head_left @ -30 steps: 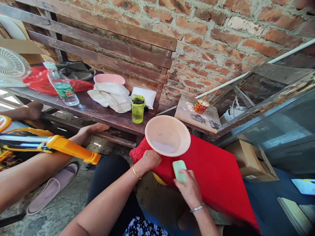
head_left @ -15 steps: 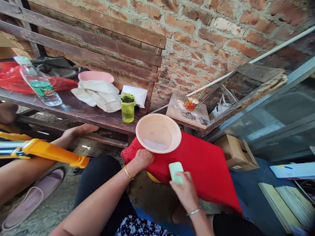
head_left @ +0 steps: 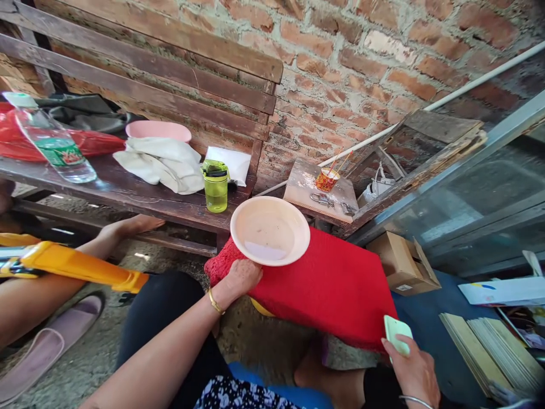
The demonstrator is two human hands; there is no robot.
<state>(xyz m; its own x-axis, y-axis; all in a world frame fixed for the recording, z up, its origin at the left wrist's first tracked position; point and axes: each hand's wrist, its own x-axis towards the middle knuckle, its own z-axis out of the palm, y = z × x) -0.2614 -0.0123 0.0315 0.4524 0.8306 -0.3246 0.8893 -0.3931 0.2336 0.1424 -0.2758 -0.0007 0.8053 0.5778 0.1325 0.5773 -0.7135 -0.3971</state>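
Observation:
A peach-coloured plastic basin [head_left: 279, 258] with a shallow layer of clear water stands at the back end of a surface covered with a red cloth [head_left: 336, 289]. My left hand [head_left: 244, 276] is closed at the basin's near-left rim, its fingertips partly hidden beneath the edge. At the front right end of the red cloth, my right hand [head_left: 411, 363] grips a pale green smartphone [head_left: 397, 332] between thumb and fingers, well apart from the basin.
A wooden bench [head_left: 140, 196] holds a green cup [head_left: 216, 190], a water bottle [head_left: 59, 147], white cloth [head_left: 159, 165] and a pink basin [head_left: 158, 130]. Another person's leg [head_left: 55, 289] is at left. A cardboard box [head_left: 402, 264] sits right of the red cloth.
My right hand has carried the smartphone to the right, from beside the basin to the far right end of the red cloth. My left hand stays at the basin rim.

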